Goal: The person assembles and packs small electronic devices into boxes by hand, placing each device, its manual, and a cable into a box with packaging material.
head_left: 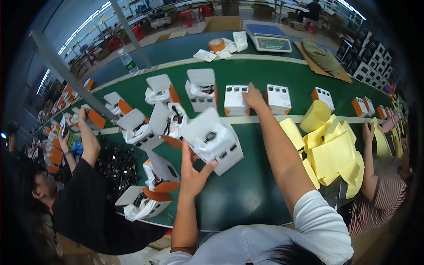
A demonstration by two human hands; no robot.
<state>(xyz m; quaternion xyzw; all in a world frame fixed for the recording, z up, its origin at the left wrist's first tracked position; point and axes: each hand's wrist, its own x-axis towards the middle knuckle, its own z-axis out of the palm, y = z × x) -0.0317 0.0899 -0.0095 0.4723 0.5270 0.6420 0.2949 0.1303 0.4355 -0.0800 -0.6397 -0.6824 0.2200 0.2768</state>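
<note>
My left hand [194, 173] grips an open white box [228, 155] by its lower left side, thumb along the front. The box tilts toward me with its lid raised; white plastic wrapping and a coiled black cable [210, 136] show inside. My right hand [253, 97] stretches forward to a closed white box [235, 102] on the green belt, its fingers at the box's upper right corner. Another closed box [278, 100] stands just right of that hand. Open boxes with white wrapping, such as one box [203, 102], stand left of my hands.
Yellow sheets [333, 152] lie piled at my right. Black cables [115, 168] are heaped at left beside a person in black [97, 207]. Another person in stripes [380, 194] works at right. Beyond the belt are a scale [269, 39], an orange tape roll [216, 44] and a bottle [128, 62].
</note>
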